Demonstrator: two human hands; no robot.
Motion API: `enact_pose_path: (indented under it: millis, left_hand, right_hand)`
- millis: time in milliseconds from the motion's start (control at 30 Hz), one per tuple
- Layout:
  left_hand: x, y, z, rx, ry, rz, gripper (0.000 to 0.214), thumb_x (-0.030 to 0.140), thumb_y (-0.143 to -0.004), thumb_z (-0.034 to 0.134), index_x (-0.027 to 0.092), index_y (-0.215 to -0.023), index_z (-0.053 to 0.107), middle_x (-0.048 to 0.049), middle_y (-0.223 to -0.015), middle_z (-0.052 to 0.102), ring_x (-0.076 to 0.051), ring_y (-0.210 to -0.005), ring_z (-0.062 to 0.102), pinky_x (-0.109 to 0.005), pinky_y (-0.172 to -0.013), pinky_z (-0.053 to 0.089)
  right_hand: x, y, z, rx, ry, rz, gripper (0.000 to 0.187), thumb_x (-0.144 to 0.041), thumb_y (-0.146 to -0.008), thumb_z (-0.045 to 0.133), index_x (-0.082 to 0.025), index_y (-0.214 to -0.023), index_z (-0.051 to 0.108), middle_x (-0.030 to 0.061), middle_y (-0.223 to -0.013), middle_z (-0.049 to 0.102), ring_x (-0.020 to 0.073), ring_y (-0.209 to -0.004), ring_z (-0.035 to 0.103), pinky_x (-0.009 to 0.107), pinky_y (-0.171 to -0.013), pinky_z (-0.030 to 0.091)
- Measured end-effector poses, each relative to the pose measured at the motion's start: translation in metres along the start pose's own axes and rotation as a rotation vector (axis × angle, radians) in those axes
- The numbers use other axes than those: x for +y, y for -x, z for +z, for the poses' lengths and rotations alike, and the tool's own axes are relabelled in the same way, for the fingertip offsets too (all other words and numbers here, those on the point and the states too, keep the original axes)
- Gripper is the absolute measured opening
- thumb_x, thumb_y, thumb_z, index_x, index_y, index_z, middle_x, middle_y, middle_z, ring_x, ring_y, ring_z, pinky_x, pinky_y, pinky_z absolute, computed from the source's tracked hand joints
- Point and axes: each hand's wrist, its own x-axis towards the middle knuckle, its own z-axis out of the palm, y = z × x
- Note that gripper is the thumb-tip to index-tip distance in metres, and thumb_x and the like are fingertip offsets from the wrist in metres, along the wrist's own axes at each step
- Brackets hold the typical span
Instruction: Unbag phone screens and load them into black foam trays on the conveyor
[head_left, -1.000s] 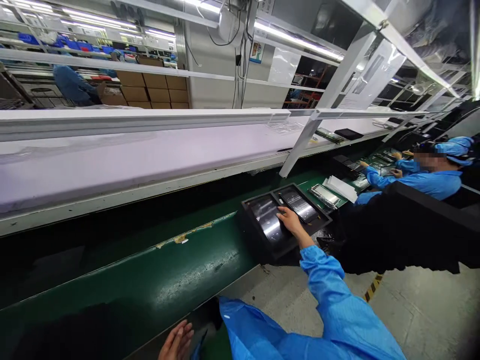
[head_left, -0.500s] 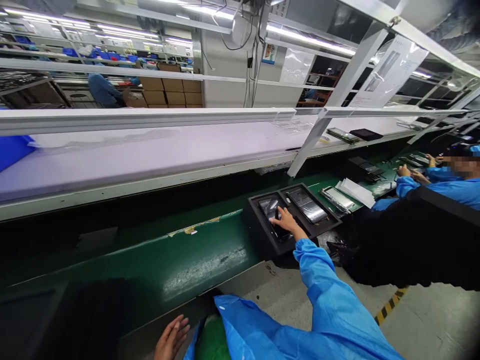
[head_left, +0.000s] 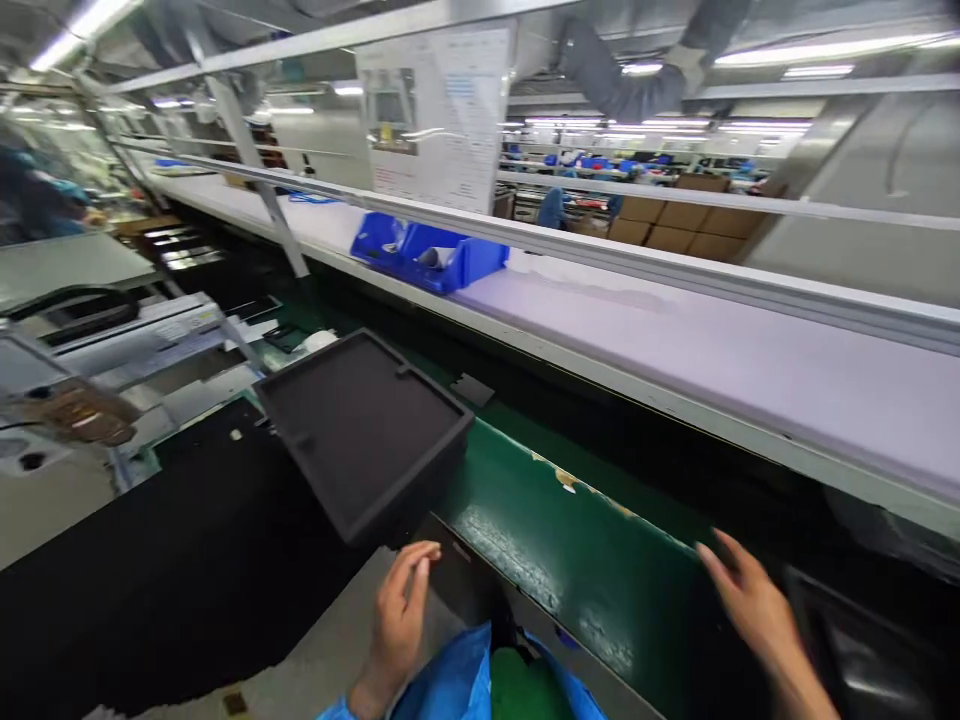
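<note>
at the front edge of the green belt (head_left: 570, 520), a black tray (head_left: 360, 430). square, matt, foam-like, with a raised rim and a wide shallow recess, small notches cut into the rim on two sides. nothing lying in the recess. set askew, one corner pointing towards the viewer, far side over the belt, near side hanging out above the black mat (head_left: 187, 560) to the left.

just below that near corner, the left hand (head_left: 397, 610): fingers loosely bent, thumb beside the forefinger, nothing held inside. fingertips very close to the tray's underside, possibly touching, too dim there to say. blue sleeve (head_left: 457, 680) at the wrist.

further right, well apart from the tray, the right hand (head_left: 750, 600): spread flat and empty, palm down, fingers reaching out over the belt's front edge. just beside it, at the lower right corner, part of a second dark tray (head_left: 862, 650), blurred.

behind the belt, a long pale shelf (head_left: 750, 350) with a blue bin (head_left: 427, 255) on it, something pale inside. above the bin, a printed sheet (head_left: 435, 110) hanging from the overhead rail, text too small to read.
</note>
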Motion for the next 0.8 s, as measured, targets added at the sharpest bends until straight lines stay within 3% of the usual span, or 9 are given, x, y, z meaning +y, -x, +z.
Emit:
enact_pose_path:
  millis: [33,100,200,267,333,433,600,700,800]
  left_hand:
    - [0.015,-0.001,-0.018,0.121,-0.036,0.115,0.027,0.042,-0.093,0.059,0.023,-0.105,0.074,-0.0108,-0.114,0.071,-0.028,-0.111,0.064,-0.039,-0.105,0.046]
    - [0.037,-0.006,-0.048,0.346,-0.073,0.241,0.026,0.038,-0.095,0.057,0.024,-0.111,0.071,-0.0098,-0.124,0.066,-0.026,-0.116,0.061,-0.038,-0.107,0.046]
    - [0.047,-0.012,-0.078,0.521,-0.036,0.242,0.030,0.042,-0.097,0.055,0.022,-0.116,0.066,-0.0096,-0.131,0.060,-0.025,-0.119,0.059,-0.037,-0.103,0.050]
    - [0.040,-0.009,-0.091,0.554,0.001,0.197,0.033,0.047,-0.096,0.055,0.022,-0.112,0.066,-0.0098,-0.130,0.060,-0.026,-0.118,0.059,-0.036,-0.100,0.052]
    - [0.028,0.001,-0.102,0.550,0.014,0.133,0.038,0.055,-0.092,0.058,0.021,-0.107,0.069,-0.0108,-0.127,0.061,-0.027,-0.115,0.060,-0.037,-0.098,0.054]
    - [0.007,0.020,-0.121,0.532,0.050,0.034,0.050,0.066,-0.082,0.064,0.020,-0.098,0.073,-0.0131,-0.121,0.065,-0.030,-0.112,0.063,-0.040,-0.096,0.055]
    - [-0.004,0.028,-0.157,0.528,0.168,-0.088,0.058,0.069,-0.074,0.071,0.018,-0.100,0.077,-0.0139,-0.110,0.071,-0.031,-0.103,0.067,-0.040,-0.091,0.056]
    - [0.004,0.019,-0.175,0.471,0.329,-0.109,0.055,0.065,-0.079,0.069,0.016,-0.103,0.076,-0.0150,-0.110,0.072,-0.032,-0.106,0.066,-0.041,-0.090,0.056]
    - [0.022,0.006,-0.188,0.377,0.639,-0.096,0.052,0.059,-0.085,0.067,0.015,-0.114,0.071,-0.0171,-0.125,0.069,-0.033,-0.116,0.064,-0.046,-0.099,0.053]
  right_hand:
    - [-0.058,-0.011,0.026,-0.068,-0.068,-0.071,0.067,-0.068,-0.091,0.043,-0.025,-0.141,0.055,0.0211,-0.129,0.064,0.0383,-0.114,0.067,0.061,-0.093,0.055]
    - [-0.178,-0.019,0.079,-0.206,-0.199,-0.392,0.058,-0.057,-0.096,0.046,-0.023,-0.142,0.053,0.0171,-0.145,0.055,0.0321,-0.129,0.058,0.053,-0.105,0.051]
    - [-0.329,-0.003,0.144,-0.353,-0.201,-0.973,0.049,-0.037,-0.097,0.054,-0.021,-0.144,0.050,0.0162,-0.154,0.045,0.0301,-0.144,0.041,0.054,-0.116,0.039]
    - [-0.394,0.013,0.171,-0.440,-0.068,-1.251,0.051,-0.027,-0.094,0.060,-0.023,-0.144,0.050,0.0149,-0.153,0.046,0.0312,-0.141,0.042,0.056,-0.118,0.034]
    - [-0.431,0.021,0.185,-0.491,0.088,-1.375,0.046,-0.019,-0.094,0.057,-0.022,-0.140,0.054,0.0154,-0.139,0.057,0.0293,-0.126,0.053,0.051,-0.109,0.043]
    - [-0.453,0.011,0.185,-0.509,0.215,-1.422,0.034,-0.019,-0.095,0.056,-0.019,-0.128,0.063,0.0137,-0.112,0.065,0.0259,-0.102,0.059,0.040,-0.089,0.050]
    - [-0.460,-0.026,0.143,-0.368,0.096,-1.501,0.028,-0.023,-0.093,0.061,-0.024,-0.120,0.066,0.0101,-0.109,0.066,0.0268,-0.100,0.059,0.044,-0.090,0.047]
    - [-0.432,-0.035,0.106,-0.276,-0.038,-1.540,0.037,-0.018,-0.097,0.045,-0.031,-0.127,0.064,0.0065,-0.111,0.069,0.0236,-0.102,0.062,0.046,-0.102,0.044]
    - [-0.365,-0.028,0.074,-0.200,-0.153,-1.566,0.048,-0.026,-0.095,0.044,-0.044,-0.138,0.056,0.0034,-0.110,0.073,0.0210,-0.107,0.065,0.046,-0.114,0.038]
